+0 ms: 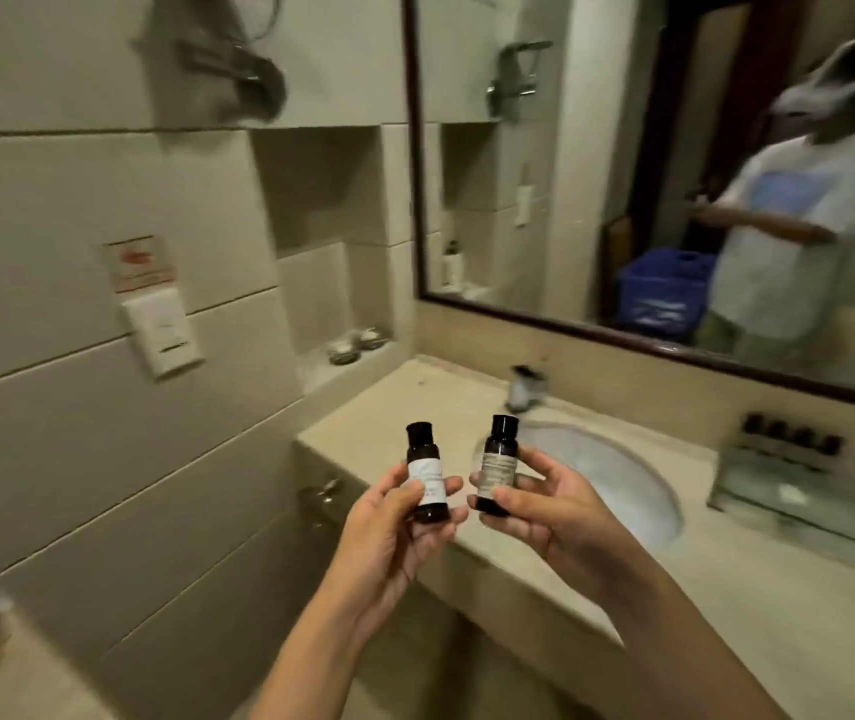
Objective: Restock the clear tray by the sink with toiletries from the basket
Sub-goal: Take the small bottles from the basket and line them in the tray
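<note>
My left hand point(389, 532) grips a small dark bottle with a white label point(426, 472), held upright in front of the counter's left end. My right hand point(545, 504) grips a second small dark bottle with a grey label point(497, 462), also upright, a hand's width to the right. The clear tray point(799, 504) sits on the counter to the right of the sink point(607, 472), with several dark-capped bottles point(791, 439) lined up along its back. The blue basket point(662, 293) shows only as a reflection in the mirror.
A beige stone counter point(778, 615) runs right from the wall. The faucet point(524, 387) stands behind the sink. A wall niche point(352, 350) at the left holds small wrapped items. A large framed mirror point(623, 174) hangs above, and a socket plate point(163, 332) is on the tiled wall.
</note>
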